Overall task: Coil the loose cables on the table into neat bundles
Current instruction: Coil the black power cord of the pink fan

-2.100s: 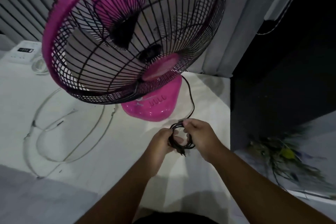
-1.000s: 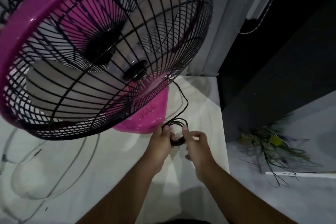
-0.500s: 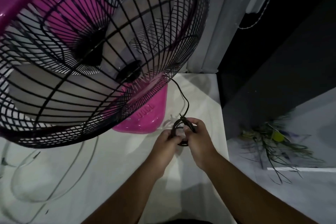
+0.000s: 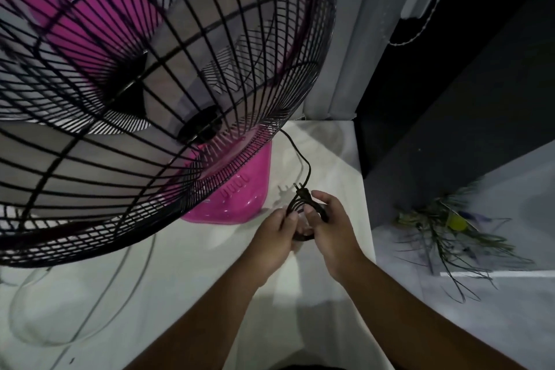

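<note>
- Closest on my feed, two bare forearms reach in from the bottom edge over the white table top (image 4: 195, 294), meeting near its right edge.
- The left hand (image 4: 274, 239) has its fingers curled in, and its fingertips and thumb pinch the left side of a small coil of thin black power cable (image 4: 292, 207).
- The right hand (image 4: 335, 230) is curled round the coil's right side, with the thumb lying over the top strands and the fingers tucked beneath.
- I read the coil as several tight turns held just above the table between the two hands. Its opening faces up towards the camera and its long axis runs away from me.
- At the coil's far end sits a black two-pin plug (image 4: 301, 190). Its pins point away and slightly left, towards the fan, and it throws a shadow on the table beside it.
- From that far end a single strand of the same cable runs on across the table and passes behind the fan.
- Off to the left, a thin pale loose cable (image 4: 90, 328) lies in a wide open loop on the table.
- Just beyond the hands stands a glossy pink plastic fan base (image 4: 240, 198).
- Above it, a round black wire fan cage (image 4: 168, 75) with a pink rim fills the upper left of my view, tilted down.
- On the floor to the right, well apart from the table, lies a spray of green leafy stems (image 4: 450, 237).
- Farthest back, pale grey vertical panels (image 4: 345, 39) meet a dark wall.
</note>
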Motion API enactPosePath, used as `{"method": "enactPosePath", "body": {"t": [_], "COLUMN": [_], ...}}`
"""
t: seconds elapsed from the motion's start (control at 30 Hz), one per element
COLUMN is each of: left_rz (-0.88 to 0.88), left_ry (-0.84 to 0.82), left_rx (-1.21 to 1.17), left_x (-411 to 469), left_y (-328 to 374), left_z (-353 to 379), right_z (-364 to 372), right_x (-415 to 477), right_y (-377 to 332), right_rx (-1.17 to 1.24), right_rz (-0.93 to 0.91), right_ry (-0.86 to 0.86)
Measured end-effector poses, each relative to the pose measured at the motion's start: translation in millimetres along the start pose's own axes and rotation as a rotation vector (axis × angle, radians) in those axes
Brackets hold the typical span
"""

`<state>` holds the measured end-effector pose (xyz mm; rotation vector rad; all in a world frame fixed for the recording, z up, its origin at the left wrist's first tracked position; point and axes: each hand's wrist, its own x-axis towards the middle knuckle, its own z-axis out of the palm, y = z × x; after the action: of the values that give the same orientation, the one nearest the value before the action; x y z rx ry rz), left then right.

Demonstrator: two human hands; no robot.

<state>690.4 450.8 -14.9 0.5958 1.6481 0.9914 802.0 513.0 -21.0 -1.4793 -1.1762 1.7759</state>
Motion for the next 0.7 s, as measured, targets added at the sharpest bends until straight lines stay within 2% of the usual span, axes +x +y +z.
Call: {"method": "enactPosePath", "body": {"t": [0.1,0.23,0.5,0.6,0.63,0.7], "left_rz": [0.008,-0.03,-0.002,0.004,0.008,-0.007], "left_ry": [0.086,0.117,0.06,0.045,0.052,0.095], "left_rx": [-0.082,-0.232,-0.093,0.058,0.063,-0.071], "left_x": [0.0,-5.9,-3.6,-0.5,0.8,4.1], "left_y": [-6.9,-11.5,-7.7,-2.1,-0.8,3.2], "left_z": [1.9,7.2,-3.6,-10.6,-12.2,-12.8], "right_z": [-1.2,0.0,-2.4,-3.6,-4.1,-5.1], "right_x": [-0.1,-2.6,0.7,5.2,6.7,9.1], "right_y": [-0.8,-2.1,-1.9,-6.9,-7.9,-8.6], "right_rx": [0.029,0.007,-0.132,-0.233,-0.268,-0.321], "right_rz": [0.012,0.02,-0.03,-0.073,-0.082,-0.081], "right_ry": [-0.034,-0.071,-0.129,-0.174,-0.19,-0.22]}}
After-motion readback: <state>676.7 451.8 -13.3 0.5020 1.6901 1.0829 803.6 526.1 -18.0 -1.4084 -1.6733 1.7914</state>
